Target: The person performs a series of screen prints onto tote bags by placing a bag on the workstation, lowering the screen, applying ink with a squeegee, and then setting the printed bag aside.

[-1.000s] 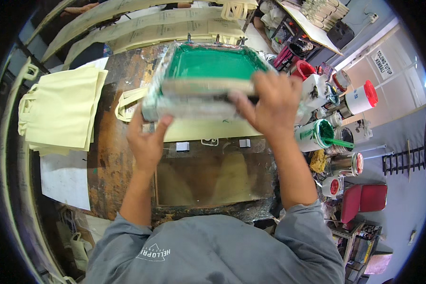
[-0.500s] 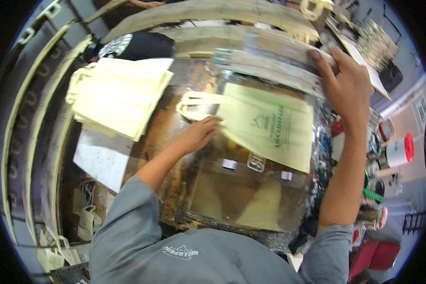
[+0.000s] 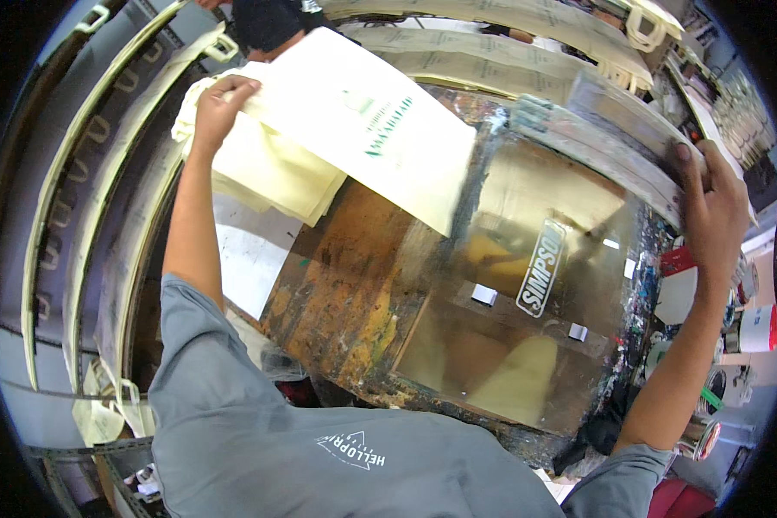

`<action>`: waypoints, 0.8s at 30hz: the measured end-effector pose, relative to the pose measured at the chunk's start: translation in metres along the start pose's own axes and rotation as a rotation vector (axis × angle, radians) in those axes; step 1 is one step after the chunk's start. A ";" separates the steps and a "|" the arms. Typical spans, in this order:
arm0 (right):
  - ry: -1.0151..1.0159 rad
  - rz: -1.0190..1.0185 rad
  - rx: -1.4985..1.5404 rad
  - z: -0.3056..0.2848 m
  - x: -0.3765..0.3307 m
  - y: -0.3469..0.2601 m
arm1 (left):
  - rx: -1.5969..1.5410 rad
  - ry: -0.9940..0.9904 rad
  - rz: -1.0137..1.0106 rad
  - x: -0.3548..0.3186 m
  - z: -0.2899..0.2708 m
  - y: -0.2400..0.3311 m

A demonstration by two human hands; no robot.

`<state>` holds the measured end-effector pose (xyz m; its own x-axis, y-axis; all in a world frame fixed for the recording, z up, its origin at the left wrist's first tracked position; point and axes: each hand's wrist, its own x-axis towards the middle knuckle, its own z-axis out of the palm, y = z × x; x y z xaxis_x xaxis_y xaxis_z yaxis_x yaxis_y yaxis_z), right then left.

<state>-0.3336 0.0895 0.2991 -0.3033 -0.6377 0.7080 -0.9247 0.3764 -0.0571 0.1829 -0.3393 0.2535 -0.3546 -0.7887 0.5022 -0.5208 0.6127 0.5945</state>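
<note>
Pinched by its handle end in my left hand (image 3: 222,114) is a pale yellow tote bag (image 3: 406,177) with a green print. The bag hangs slantwise above a stack of pale yellow bags (image 3: 281,173) and partly covers it. My right hand (image 3: 715,203) grips the right end of a screen-printing frame (image 3: 600,154), which is raised and tilted at the far side of the work table. Before me lies a glossy brown board (image 3: 544,186) with a sticker and small white tabs on it. No bag lies on that board.
The stained wooden table (image 3: 345,293) carries a white sheet (image 3: 255,268) under the stack. Long racks (image 3: 129,198) with bags line the left and back. A person (image 3: 268,22) is beyond the stack. Cans and jars (image 3: 751,328) crowd the right side.
My left hand has lifted the printed tote bag off the board and carried it left, over the stack. My right hand still holds the screen-printing frame up. The view has shifted left.
</note>
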 end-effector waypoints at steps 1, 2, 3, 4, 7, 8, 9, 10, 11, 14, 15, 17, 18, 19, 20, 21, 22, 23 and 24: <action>-0.023 0.031 0.013 0.002 0.003 0.001 | -0.021 0.056 -0.003 0.004 -0.017 -0.023; -0.010 0.024 0.008 0.002 0.005 0.003 | -0.037 0.114 -0.030 0.007 -0.032 -0.047; -0.008 0.018 -0.007 0.003 0.006 0.004 | -0.016 0.172 -0.071 0.009 -0.046 -0.072; 0.004 0.005 -0.034 0.004 0.006 0.006 | -0.015 0.211 -0.065 0.009 -0.058 -0.096; -0.001 -0.002 -0.047 0.005 0.004 0.009 | 0.269 0.379 -0.273 -0.003 -0.082 -0.150; -0.006 0.003 -0.039 0.006 0.003 0.010 | 0.382 0.432 -0.353 -0.011 -0.084 -0.158; -0.019 0.010 -0.026 0.006 0.002 0.011 | 0.269 0.429 -0.454 -0.022 -0.081 -0.160; -0.030 0.017 -0.014 0.006 0.000 0.010 | 0.384 0.399 -0.520 -0.034 -0.076 -0.155; -0.016 0.001 -0.027 0.005 -0.002 0.009 | 0.480 0.482 -0.303 -0.051 -0.064 -0.145; -0.086 0.049 -0.019 0.002 -0.009 0.002 | 1.297 0.618 -0.254 -0.113 -0.017 -0.089; -0.044 0.029 -0.073 0.000 -0.012 -0.002 | 1.121 0.483 -0.046 -0.134 -0.005 -0.069; -0.031 0.025 -0.068 -0.003 -0.014 -0.009 | 0.834 0.118 0.380 -0.163 0.021 -0.036; -0.060 0.049 -0.082 -0.005 -0.014 -0.012 | 0.685 -0.115 0.598 -0.172 0.031 -0.024; -0.084 0.067 -0.032 -0.006 -0.014 -0.014 | 0.670 -0.198 0.497 -0.179 0.038 -0.016; -0.074 0.031 -0.014 -0.008 -0.013 -0.015 | 0.651 -0.263 0.512 -0.183 0.042 -0.011; -0.069 0.017 -0.023 -0.008 -0.013 -0.016 | 0.623 -0.284 0.513 -0.182 0.044 -0.010; -0.036 -0.010 -0.004 -0.009 -0.014 -0.016 | 0.594 -0.327 0.546 -0.179 0.044 -0.012; -0.060 0.007 -0.024 -0.009 -0.014 -0.016 | 0.555 -0.328 0.545 -0.175 0.043 -0.015; -0.054 -0.012 -0.044 -0.009 -0.016 -0.015 | 0.577 -0.375 0.592 -0.170 0.040 -0.018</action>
<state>-0.3128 0.0997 0.2949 -0.3051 -0.6773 0.6694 -0.9178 0.3966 -0.0171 0.2215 -0.2182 0.1318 -0.8649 -0.3795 0.3285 -0.4452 0.8823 -0.1531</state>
